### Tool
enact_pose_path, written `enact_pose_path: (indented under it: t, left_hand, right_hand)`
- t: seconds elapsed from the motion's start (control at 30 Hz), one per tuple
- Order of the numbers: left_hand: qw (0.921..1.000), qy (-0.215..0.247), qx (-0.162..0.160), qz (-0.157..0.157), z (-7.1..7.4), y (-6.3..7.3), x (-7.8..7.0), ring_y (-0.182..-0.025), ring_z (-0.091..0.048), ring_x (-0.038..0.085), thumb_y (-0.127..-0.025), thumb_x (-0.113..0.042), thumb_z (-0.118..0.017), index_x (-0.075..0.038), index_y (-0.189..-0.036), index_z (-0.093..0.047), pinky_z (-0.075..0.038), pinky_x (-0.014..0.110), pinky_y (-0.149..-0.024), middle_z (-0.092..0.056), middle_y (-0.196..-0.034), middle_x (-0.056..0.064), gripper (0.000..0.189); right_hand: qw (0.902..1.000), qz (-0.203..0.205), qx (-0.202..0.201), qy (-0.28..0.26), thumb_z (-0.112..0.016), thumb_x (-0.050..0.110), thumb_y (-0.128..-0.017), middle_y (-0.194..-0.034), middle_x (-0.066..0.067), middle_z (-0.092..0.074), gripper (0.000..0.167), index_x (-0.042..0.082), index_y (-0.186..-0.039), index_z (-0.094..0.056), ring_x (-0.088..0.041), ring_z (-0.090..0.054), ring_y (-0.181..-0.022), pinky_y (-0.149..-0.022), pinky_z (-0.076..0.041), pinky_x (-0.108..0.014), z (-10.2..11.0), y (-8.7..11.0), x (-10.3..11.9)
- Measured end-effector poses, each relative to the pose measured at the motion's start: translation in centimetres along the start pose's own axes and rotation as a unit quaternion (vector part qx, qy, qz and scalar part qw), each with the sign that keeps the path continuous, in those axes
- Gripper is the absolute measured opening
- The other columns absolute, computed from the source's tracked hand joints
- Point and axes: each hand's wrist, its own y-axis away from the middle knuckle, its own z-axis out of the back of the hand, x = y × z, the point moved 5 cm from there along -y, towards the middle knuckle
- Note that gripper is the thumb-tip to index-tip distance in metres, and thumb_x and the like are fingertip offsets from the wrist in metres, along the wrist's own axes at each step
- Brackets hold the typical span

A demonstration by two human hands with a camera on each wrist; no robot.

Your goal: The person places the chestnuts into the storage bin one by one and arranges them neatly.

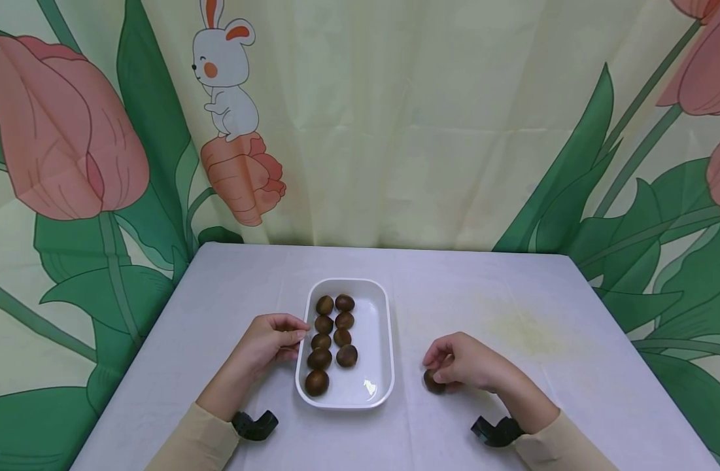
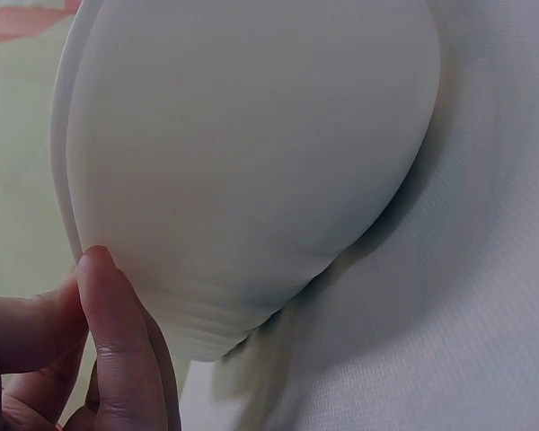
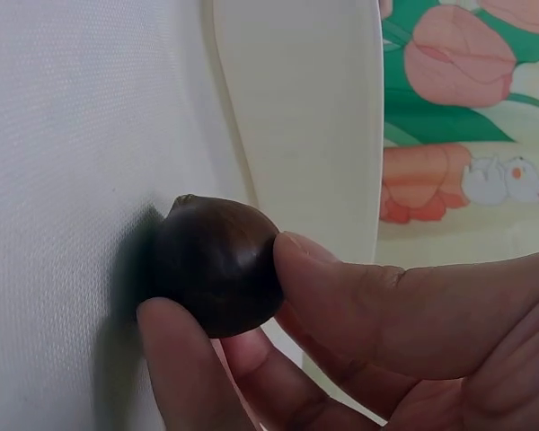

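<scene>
A white rectangular tray (image 1: 374,386) stands mid-table, with several brown chestnuts (image 1: 346,356) lined up in two columns along its left half. My left hand (image 1: 273,339) holds the tray's left rim between thumb and fingers; the left wrist view shows the fingertips (image 2: 99,269) at the edge of the tray wall (image 2: 251,162). To the right of the tray, my right hand (image 1: 467,363) pinches a single dark chestnut (image 3: 217,265) between thumb and fingers, close over the white tabletop. The chestnut's pointed tip shows in the right wrist view.
A white cloth (image 1: 442,288) covers the table, with a faint yellowish stain (image 1: 521,330) at the right. Behind hangs a curtain (image 1: 395,131) printed with tulips, leaves and a rabbit on a carrot. Each wrist wears a black camera mount (image 1: 255,425).
</scene>
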Motion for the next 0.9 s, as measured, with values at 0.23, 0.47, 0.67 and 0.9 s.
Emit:
enact_pose_path:
  t: [0.23, 0.47, 0.67, 0.9]
  left_hand:
    - [1.0, -0.003, -0.003, 0.0, 0.0, 0.0, 0.1, -0.063, -0.067, 0.011, -0.097, 0.001, -0.074, 0.009, -0.116, -0.075, -0.061, 0.024, -0.059, -0.073, -0.089, 0.005, 0.021]
    - [1.0, -0.001, 0.0, -0.002, 0.1, -0.1, 0.1, -0.064, -0.067, 0.011, -0.096, 0.0, -0.074, 0.011, -0.117, -0.073, -0.061, 0.024, -0.059, -0.073, -0.088, 0.004, 0.023]
    - [1.0, -0.005, 0.0, -0.003, 0.1, -0.1, 0.2, -0.064, -0.067, 0.011, -0.096, 0.0, -0.074, 0.012, -0.118, -0.073, -0.061, 0.024, -0.059, -0.074, -0.09, 0.005, 0.025]
    - [1.0, -0.006, -0.002, -0.004, 0.1, -0.1, 0.1, -0.064, -0.067, 0.011, -0.097, 0.001, -0.074, 0.011, -0.117, -0.074, -0.06, 0.024, -0.059, -0.074, -0.089, 0.005, 0.023]
  right_hand:
    - [0.9999, 0.011, -0.002, 0.005, -0.079, -0.007, -0.084, -0.086, -0.005, -0.071, 0.017, 0.002, -0.098, -0.075, -0.018, -0.068, -0.077, -0.068, -0.065, -0.038, -0.2, -0.1, 0.3]
    - [0.9995, 0.019, -0.011, 0.022, -0.081, -0.005, -0.084, -0.086, -0.006, -0.073, 0.017, 0.005, -0.097, -0.075, -0.019, -0.068, -0.078, -0.069, -0.065, -0.036, 0.1, -0.2, 1.1]
    - [0.9995, 0.024, -0.006, 0.018, -0.079, -0.004, -0.086, -0.087, -0.007, -0.074, 0.016, 0.005, -0.099, -0.076, -0.02, -0.07, -0.079, -0.072, -0.066, -0.038, 0.2, -0.2, 2.1]
    - [0.9993, 0.038, 0.001, 0.007, -0.076, -0.004, -0.088, -0.091, -0.011, -0.076, 0.016, 0.004, -0.102, -0.075, -0.02, -0.073, -0.081, -0.074, -0.067, -0.039, 0.3, -0.2, 3.4]
